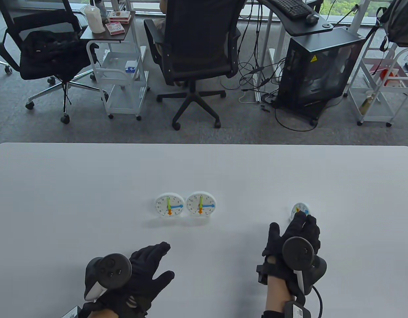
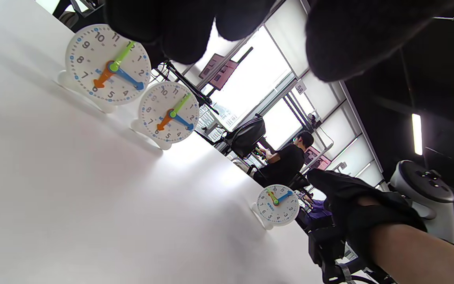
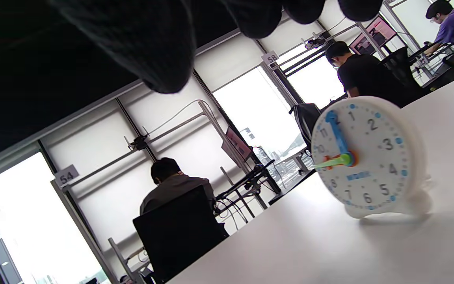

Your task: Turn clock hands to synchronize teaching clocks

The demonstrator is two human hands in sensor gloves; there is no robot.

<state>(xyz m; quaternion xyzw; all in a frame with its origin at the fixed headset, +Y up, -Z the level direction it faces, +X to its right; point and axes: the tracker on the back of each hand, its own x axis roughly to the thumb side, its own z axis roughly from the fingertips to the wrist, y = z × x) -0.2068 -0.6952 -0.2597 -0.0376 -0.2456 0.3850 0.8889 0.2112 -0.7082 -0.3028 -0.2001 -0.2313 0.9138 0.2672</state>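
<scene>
My table view looks down from above over the surface (image 1: pixel 91 172) toward the office. Both my wrist views sit low near the surface, tilted, facing outward; all three share the right-hand clock (image 1: pixel 300 210) (image 2: pixel 278 204) (image 3: pixel 369 157).

Open-plan office. Black swivel chairs (image 1: pixel 197 49) on grey carpet (image 1: pixel 223 132), desktop PC tower (image 1: pixel 318 71), keyboard (image 1: pixel 291 6) on a desk, white rolling carts (image 1: pixel 119 66), cable clutter, seated workers (image 3: pixel 172 185) by big windows tagged 54 and 58.
</scene>
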